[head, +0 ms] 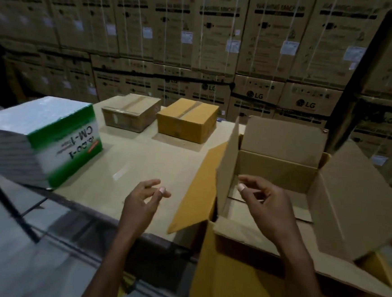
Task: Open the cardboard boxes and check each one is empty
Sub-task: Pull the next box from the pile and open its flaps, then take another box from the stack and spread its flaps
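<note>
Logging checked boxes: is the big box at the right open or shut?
Open. The big box's four flaps stand up or splay outward, and bare cardboard floor shows inside; the near corner is hidden.

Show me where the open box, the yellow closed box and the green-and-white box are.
open box (pixel 275 171), head view, on its far inner wall
yellow closed box (pixel 180 128), head view, on its front side
green-and-white box (pixel 73 141), head view, on its printed side

The open box (pixel 282 169) ran off the lower right edge; small print on the stacked cartons (pixel 264 36) was blurred beyond reading.
</note>
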Demonstrator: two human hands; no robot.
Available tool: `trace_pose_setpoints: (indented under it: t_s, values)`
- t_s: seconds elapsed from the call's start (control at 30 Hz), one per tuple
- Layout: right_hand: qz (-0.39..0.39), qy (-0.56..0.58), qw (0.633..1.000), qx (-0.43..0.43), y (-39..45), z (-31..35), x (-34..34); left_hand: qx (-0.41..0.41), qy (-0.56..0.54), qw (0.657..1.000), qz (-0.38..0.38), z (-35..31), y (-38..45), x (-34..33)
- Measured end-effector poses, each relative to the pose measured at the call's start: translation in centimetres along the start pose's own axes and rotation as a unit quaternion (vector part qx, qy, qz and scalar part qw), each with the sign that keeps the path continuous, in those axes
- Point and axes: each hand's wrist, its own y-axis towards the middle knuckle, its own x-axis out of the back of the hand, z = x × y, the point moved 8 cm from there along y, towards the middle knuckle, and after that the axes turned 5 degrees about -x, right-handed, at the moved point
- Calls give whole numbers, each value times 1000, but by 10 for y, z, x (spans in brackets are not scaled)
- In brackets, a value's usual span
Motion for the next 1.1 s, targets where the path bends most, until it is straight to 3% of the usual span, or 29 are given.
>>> trace_pose_setpoints:
  t_s: [0.13,0.3,0.4,0.83,1.1]
  values:
    - [30,63,997,-19,-9,14,-101,47,-26,998,-15,55,-13,47]
    - [45,90,993,-58,-17,18,-202,95,-66,991,69,118,-21,83]
    - [45,85,992,-83,-12,11,-242,115,-80,987,72,150,-11,99]
    - [87,5,984,-156,102,-60,-372,130,-44,984,113,260,119,87]
    - [103,-67,967,-221,209,-121,-403,154,-5,973,173,315,220,57]
